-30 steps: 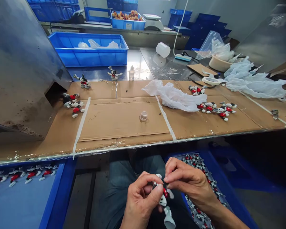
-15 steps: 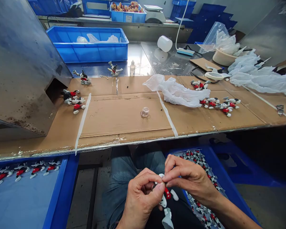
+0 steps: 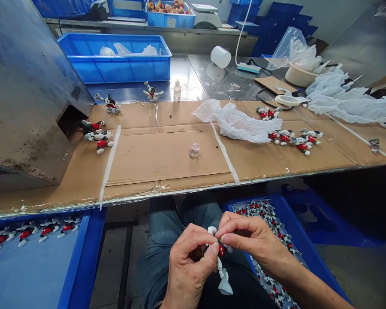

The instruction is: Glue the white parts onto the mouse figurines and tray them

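Note:
Over my lap, my left hand [image 3: 189,266] and my right hand [image 3: 249,240] are both closed on one small toy figure [image 3: 221,268] with a red body, black head and white limbs. My left thumb and forefinger pinch its upper body. My right fingertips pinch near its head. A white foot hangs down below my hands. To my right, a blue bin [image 3: 296,227] holds several more such figures [image 3: 260,212].
A cardboard-covered bench [image 3: 167,159] carries a small clear cap [image 3: 194,150], a white plastic bag [image 3: 238,124], and figures at left [image 3: 96,137] and right [image 3: 296,139]. A blue tray [image 3: 35,266] at lower left holds a row of figures. A grey machine housing [image 3: 28,86] stands at left.
Both hands have risen slightly and turned the figure, so its white leg now hangs straighter below. The view has shifted a little downward.

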Demonstrator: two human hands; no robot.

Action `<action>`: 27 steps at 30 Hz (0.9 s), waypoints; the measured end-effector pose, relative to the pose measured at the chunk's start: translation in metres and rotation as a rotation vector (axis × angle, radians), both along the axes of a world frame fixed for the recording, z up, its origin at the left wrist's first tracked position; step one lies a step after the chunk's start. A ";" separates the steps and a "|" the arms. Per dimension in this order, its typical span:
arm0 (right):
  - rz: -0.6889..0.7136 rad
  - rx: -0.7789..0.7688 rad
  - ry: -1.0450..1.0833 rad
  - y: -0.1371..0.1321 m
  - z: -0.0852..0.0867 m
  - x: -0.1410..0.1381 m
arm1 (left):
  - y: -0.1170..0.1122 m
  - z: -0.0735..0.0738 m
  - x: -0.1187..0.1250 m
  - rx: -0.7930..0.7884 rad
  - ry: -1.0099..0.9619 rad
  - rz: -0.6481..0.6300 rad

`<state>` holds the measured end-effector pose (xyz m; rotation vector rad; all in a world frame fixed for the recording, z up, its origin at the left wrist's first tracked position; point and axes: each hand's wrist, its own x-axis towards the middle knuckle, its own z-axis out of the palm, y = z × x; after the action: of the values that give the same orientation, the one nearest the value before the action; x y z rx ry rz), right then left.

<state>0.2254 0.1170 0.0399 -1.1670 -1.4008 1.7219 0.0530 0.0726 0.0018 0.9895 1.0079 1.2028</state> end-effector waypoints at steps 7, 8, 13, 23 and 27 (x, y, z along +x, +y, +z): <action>-0.039 -0.055 -0.035 0.000 0.003 -0.002 | 0.000 -0.001 -0.002 0.223 0.228 0.057; -0.046 -0.054 -0.055 0.000 0.004 -0.003 | -0.001 -0.001 -0.002 0.304 0.298 0.076; -0.042 -0.028 -0.052 0.000 0.005 -0.004 | 0.001 -0.004 -0.002 0.473 0.446 0.106; -0.061 0.231 0.016 -0.005 -0.009 -0.003 | 0.002 0.004 0.000 -0.040 0.027 -0.056; -0.048 0.302 0.024 -0.005 -0.012 -0.003 | 0.001 0.003 -0.001 -0.015 0.039 -0.030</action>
<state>0.2228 0.1116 0.0276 -1.0015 -1.5411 1.4261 0.0519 0.0740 0.0045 1.0159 1.0279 1.1532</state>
